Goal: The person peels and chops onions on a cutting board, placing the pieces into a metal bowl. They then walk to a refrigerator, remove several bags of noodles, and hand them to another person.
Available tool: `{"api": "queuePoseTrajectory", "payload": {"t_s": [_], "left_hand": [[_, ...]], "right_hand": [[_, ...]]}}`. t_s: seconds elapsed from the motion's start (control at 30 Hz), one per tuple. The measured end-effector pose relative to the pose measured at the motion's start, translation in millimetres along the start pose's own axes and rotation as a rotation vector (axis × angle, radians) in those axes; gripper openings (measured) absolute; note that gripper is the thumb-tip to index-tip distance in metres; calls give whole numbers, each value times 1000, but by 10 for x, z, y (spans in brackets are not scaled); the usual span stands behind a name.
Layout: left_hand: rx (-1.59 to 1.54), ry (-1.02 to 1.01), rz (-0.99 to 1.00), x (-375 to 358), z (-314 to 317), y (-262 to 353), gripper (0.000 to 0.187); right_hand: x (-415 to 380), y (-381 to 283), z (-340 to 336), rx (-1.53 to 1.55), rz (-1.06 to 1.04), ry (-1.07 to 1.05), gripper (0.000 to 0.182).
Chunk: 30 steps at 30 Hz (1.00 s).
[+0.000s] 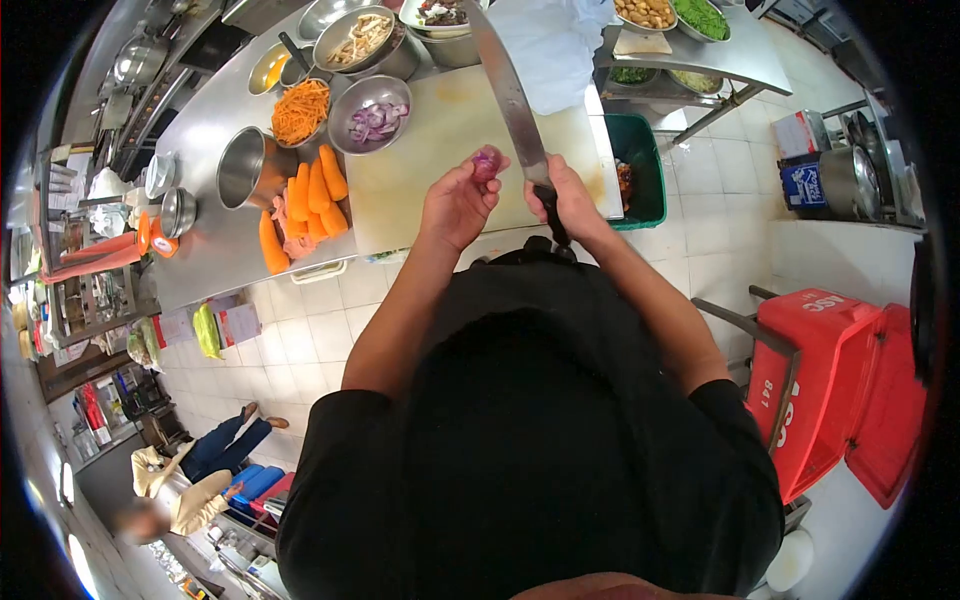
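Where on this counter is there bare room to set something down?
The cutting board is mostly bare between the bowl of sliced onion and the white cloth. Steel counter is free left of the steel pot. The back row of bowls and the carrots are crowded.

On the steel desk, at ten o'clock, peeled carrots lie in a heap just beside an upright metal pot. Behind them sit a bowl of shredded carrot and a bowl of sliced red onion, touching each other. At twelve o'clock a larger bowl of pale strips stands. A green bin hangs off the desk edge at one o'clock. Red crates rest on the tiled floor at four o'clock. A seated person shows at eight o'clock.
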State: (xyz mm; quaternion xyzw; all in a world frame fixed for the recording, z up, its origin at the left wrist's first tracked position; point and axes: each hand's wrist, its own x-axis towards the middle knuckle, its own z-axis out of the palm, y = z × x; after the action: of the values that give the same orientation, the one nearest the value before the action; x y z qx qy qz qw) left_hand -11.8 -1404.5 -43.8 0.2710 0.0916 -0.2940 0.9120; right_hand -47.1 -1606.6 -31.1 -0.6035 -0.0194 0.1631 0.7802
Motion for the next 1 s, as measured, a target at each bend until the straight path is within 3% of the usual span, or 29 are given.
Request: {"api": "queuePoseTrajectory", "payload": {"t_s": [0.17,0.27,0.47,0.57,0.77,1.0], "left_hand": [[-10,-27,-8,-68,121,-7,42],[-31,-19,-14,-128,202,7,28],[96,24,46,-224,237,65,26],[210,5,97,-239,188,84,43],[299,57,101,-293,96,111,41],[557,127,142,-320,-111,80,42]], "right_hand": [[139,95,105,19,-206,-52,68],[157,71,159,-22,-270,-63,68],[224,162,238,33,-246,-53,68],[227,112,270,53,-190,-40,67],[235,-91,303,76,200,17,65],[290,-370,451,-163,299,7,72]]}}
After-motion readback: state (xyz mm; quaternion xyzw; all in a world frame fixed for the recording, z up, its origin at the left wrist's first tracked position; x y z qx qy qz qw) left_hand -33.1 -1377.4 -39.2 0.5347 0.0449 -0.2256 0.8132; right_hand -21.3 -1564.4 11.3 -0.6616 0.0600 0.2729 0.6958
